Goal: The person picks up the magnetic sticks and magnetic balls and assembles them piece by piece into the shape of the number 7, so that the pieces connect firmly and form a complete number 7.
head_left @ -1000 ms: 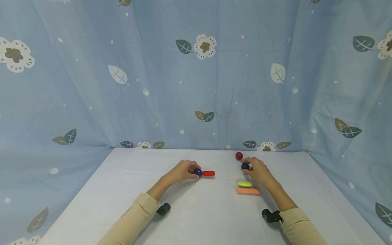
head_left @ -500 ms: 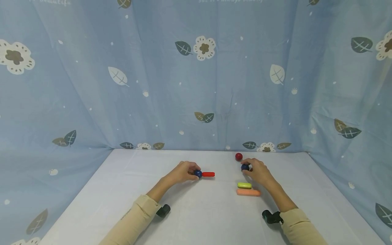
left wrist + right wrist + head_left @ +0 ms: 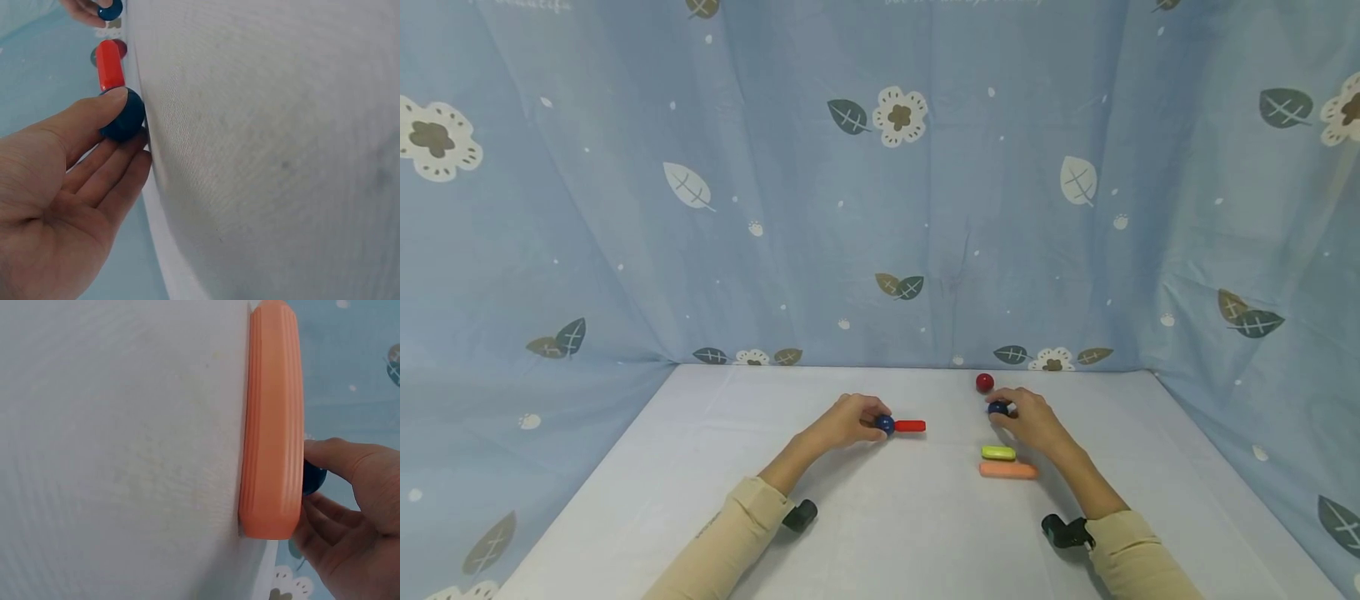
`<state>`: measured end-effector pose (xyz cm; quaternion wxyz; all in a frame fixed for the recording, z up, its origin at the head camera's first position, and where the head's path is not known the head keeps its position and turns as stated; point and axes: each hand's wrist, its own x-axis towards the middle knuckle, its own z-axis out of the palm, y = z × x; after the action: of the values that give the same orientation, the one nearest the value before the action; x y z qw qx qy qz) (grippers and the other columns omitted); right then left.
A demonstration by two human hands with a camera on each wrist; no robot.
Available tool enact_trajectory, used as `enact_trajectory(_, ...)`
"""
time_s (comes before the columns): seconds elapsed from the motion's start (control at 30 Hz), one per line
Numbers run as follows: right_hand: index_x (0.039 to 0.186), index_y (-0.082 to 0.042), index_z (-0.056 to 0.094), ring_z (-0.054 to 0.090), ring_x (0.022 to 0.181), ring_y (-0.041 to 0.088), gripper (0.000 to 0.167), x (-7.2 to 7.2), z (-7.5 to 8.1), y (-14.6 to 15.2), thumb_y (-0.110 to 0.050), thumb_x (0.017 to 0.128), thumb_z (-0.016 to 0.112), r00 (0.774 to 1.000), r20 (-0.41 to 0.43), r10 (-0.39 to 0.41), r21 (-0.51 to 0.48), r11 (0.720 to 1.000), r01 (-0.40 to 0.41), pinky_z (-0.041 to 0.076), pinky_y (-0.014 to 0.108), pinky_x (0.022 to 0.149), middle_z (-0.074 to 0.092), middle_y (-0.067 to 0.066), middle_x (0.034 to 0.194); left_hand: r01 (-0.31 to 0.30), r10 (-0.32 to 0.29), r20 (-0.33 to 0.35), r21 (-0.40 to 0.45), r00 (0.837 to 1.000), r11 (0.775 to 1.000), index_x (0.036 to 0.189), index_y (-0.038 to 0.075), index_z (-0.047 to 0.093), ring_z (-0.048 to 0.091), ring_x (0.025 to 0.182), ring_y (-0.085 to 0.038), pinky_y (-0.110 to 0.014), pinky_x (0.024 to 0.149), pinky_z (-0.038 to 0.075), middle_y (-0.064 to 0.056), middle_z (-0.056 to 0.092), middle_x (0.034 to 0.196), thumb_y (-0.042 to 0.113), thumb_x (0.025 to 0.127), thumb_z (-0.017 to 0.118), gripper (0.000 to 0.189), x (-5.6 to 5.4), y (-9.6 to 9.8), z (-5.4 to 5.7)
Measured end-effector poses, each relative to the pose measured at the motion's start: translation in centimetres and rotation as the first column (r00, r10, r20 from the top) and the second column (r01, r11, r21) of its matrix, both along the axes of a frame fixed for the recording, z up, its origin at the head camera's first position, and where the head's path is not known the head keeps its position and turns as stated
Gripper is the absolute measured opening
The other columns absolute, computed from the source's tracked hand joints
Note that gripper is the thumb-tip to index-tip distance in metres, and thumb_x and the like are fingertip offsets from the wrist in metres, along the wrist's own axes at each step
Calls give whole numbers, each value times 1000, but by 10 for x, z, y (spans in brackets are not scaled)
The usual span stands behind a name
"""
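1. Left hand (image 3: pixel 848 418): pinches the left blue ball (image 3: pixel 885 425), thumb on one side, fingers on the other. Ball sits at or just over the white table (image 3: pixel 887 533); can't confirm contact.
2. Red stick (image 3: pixel 910 426): end-on to that ball, pointing right, no hand on it. Looks to be touching; joined or just butted up, can't tell.
3. Red ball (image 3: pixel 985 382): near the table's back edge, just beyond the right blue ball, untouched.
4. Yellow-green stick (image 3: pixel 998 452) and orange stick (image 3: pixel 1008 471): lie roughly parallel on the near side of the right hand, orange closer to the person. Just beside each other; touching or not, unclear.
5. Right blue ball (image 3: pixel 997 407): held between thumb and fingers of the right hand (image 3: pixel 1030 419). Clear gap to the red stick's free end.
6. Step, my read: left hand braces the ball-and-stick pair, right hand handles the second ball. Next move calls for a steady left pinch and a sure right grip; both balls would likely roll if let go.
7. Hidden: right wrist view has the orange stick blocking most of the right blue ball. Left wrist view crops the right hand at the top; red stick covers part of the red ball there.
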<state>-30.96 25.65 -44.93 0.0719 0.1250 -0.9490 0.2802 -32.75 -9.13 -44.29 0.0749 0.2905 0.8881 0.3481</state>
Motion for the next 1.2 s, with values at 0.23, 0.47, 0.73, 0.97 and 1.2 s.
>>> enact_trajectory(0.23, 119, -10, 68, 67, 93, 28, 30, 0, 1, -3, -13, 90, 70, 1000, 11, 5, -22, 1000, -4, 59, 43, 80, 64, 17, 113, 2, -2, -2, -2, 1000, 1000, 113, 8, 70, 70, 101, -18, -33, 91, 56, -8, 73, 111, 10, 84, 77, 30, -1, 0, -2)
enact_trajectory(0.47, 119, -9, 68, 66, 86, 21, 31, 1, 5, -8, -10, 88, 71, 998, 48, 33, -44, 999, -31, 59, 37, 77, 63, 15, 111, 3, -3, 0, -4, 1000, 1000, 114, 9, 69, 70, 101, -17, -33, 91, 56, -8, 74, 110, 10, 85, 76, 30, -1, 0, -4)
enact_trajectory(0.73, 118, -9, 68, 66, 84, 20, 37, 2, 6, -14, -1, 83, 75, 997, 43, 58, -18, 998, -57, 59, 37, 77, 63, 16, 111, 5, -5, 6, 5, 1000, 1000, 114, 8, 69, 70, 100, -17, -34, 92, 56, -8, 74, 110, 9, 84, 76, 30, 0, -1, -4)
enact_trajectory(0.97, 122, -11, 67, 65, 84, 18, 40, 2, 8, -17, -2, 84, 75, 996, 57, 75, -2, 997, -75, 59, 34, 76, 63, 15, 114, -1, 1, 9, 4, 1000, 1000, 113, 8, 69, 70, 100, -17, -33, 91, 57, -8, 74, 109, 10, 84, 77, 30, 0, 0, -3)
enact_trajectory(1.2, 122, -10, 66, 64, 83, 16, 39, 2, 14, -21, -9, 85, 75, 993, 77, 95, 10, 995, -96, 57, 33, 74, 67, 12, 110, -1, 1, 2, 5, 1000, 1000, 113, 8, 70, 70, 100, -17, -32, 90, 57, -8, 74, 109, 9, 84, 77, 30, -1, 0, 0)
